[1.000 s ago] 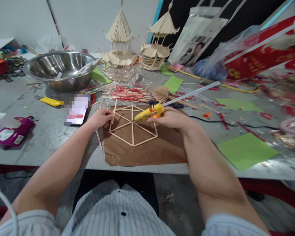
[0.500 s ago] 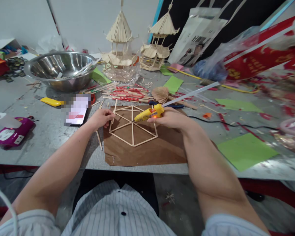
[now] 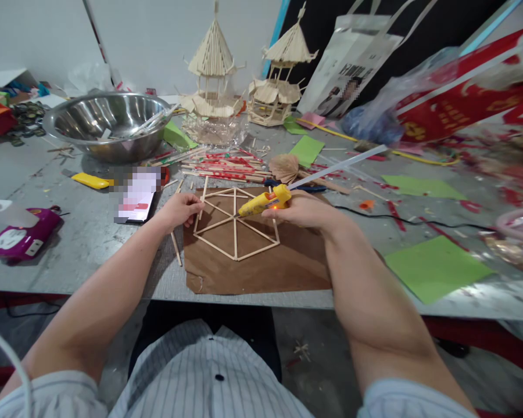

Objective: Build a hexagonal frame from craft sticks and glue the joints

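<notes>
A hexagon frame of thin wooden sticks [image 3: 235, 223] with spokes lies flat on a brown paper sheet [image 3: 253, 267]. My right hand [image 3: 300, 210] is closed round a yellow glue gun [image 3: 265, 201], whose nozzle points at the centre where the spokes meet. A clear glue stick [image 3: 340, 166] juts out of the gun's back. My left hand [image 3: 179, 210] pinches the frame's left corner, fingers curled on the sticks. A loose stick [image 3: 176, 248] lies beside that hand.
A steel bowl [image 3: 108, 123] stands at the back left, a phone [image 3: 137, 194] and a yellow knife [image 3: 89, 180] before it. Two stick pagodas [image 3: 213, 75] rise at the back. A pile of sticks [image 3: 226, 165], green paper sheets [image 3: 436, 268] and a black cord [image 3: 401, 217] lie around.
</notes>
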Tool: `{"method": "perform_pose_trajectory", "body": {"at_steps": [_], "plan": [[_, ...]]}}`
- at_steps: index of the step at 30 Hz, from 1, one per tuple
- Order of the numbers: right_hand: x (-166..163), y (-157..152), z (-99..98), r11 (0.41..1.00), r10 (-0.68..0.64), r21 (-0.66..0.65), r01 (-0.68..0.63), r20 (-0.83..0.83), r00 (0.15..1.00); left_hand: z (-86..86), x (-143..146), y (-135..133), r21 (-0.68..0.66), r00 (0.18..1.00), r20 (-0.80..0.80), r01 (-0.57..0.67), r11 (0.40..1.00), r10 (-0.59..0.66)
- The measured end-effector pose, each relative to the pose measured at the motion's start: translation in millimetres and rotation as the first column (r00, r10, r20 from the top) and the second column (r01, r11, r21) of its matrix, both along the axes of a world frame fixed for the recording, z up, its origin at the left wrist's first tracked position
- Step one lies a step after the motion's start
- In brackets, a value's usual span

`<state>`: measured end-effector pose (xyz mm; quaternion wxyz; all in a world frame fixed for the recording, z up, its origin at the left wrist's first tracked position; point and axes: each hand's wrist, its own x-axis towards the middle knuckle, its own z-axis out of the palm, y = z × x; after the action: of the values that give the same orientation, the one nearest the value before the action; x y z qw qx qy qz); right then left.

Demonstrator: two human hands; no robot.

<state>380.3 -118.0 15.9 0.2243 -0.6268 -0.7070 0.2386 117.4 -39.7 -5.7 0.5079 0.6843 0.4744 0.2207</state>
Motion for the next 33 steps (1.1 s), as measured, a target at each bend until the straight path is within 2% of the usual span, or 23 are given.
{"method": "perform_pose_trajectory", "body": {"at_steps": [5,11,13,15,18,20,22,24,26,28,30,31,33], "plan": [[3.5,1.8,2.5,0.991,-0.116,-0.065,0.113,-0.038,0.993,0.0,-0.2,-0.6,0.008,1.000,0.000,-0.002,1.000,0.002],[17.7,9.5,-2.8,0.931,-0.337,0.054,0.360,-0.248,0.908,2.8,-0.5,-2.4,0.044,0.999,-0.041,0.027,0.999,-0.025],[24.4,15.5,-8.5,0.893,-0.385,0.078,0.444,-0.380,0.841,2.0,-1.0,-1.8,0.083,0.998,-0.054,0.029,0.996,-0.025],[31.5,21.9,-14.3,0.828,-0.445,0.074,0.555,-0.514,0.733,0.6,-1.7,-0.9,0.140,0.997,-0.066,0.035,0.990,-0.026],[42.7,29.4,-21.1,0.700,-0.544,-0.008,0.714,-0.653,0.527,-0.4,-2.6,-0.4,0.213,0.996,-0.087,0.044,0.976,-0.026],[50.6,32.6,-24.5,0.645,-0.580,-0.081,0.760,-0.700,0.417,0.3,-3.0,-0.8,0.244,0.994,-0.102,0.058,0.968,-0.033],[57.9,34.7,-28.0,0.639,-0.584,-0.138,0.757,-0.728,0.360,1.6,-3.0,-1.5,0.265,0.990,-0.127,0.092,0.960,-0.060],[64.2,36.5,-32.5,0.653,-0.584,-0.173,0.737,-0.735,0.345,3.5,-3.1,-2.5,0.268,0.982,-0.160,0.138,0.954,-0.097],[68.8,38.0,-37.5,0.664,-0.608,-0.178,0.727,-0.694,0.386,5.7,-3.3,-3.8,0.251,0.973,-0.188,0.181,0.951,-0.135],[71.8,38.5,-41.6,0.647,-0.676,-0.117,0.754,-0.546,0.495,7.9,-3.9,-5.1,0.236,0.966,-0.196,0.214,0.948,-0.169],[73.5,37.3,-43.2,0.622,-0.756,0.003,0.783,-0.258,0.602,9.6,-5.0,-5.8,0.232,0.962,-0.189,0.241,0.943,-0.199],[74.0,36.0,-42.6,0.610,-0.784,0.067,0.790,-0.092,0.613,10.0,-5.7,-5.9,0.231,0.959,-0.184,0.254,0.939,-0.214],[74.4,32.2,-38.6,0.621,-0.782,0.158,0.768,0.181,0.596,10.3,-7.2,-5.7,0.222,0.950,-0.182,0.292,0.930,-0.255]]}}
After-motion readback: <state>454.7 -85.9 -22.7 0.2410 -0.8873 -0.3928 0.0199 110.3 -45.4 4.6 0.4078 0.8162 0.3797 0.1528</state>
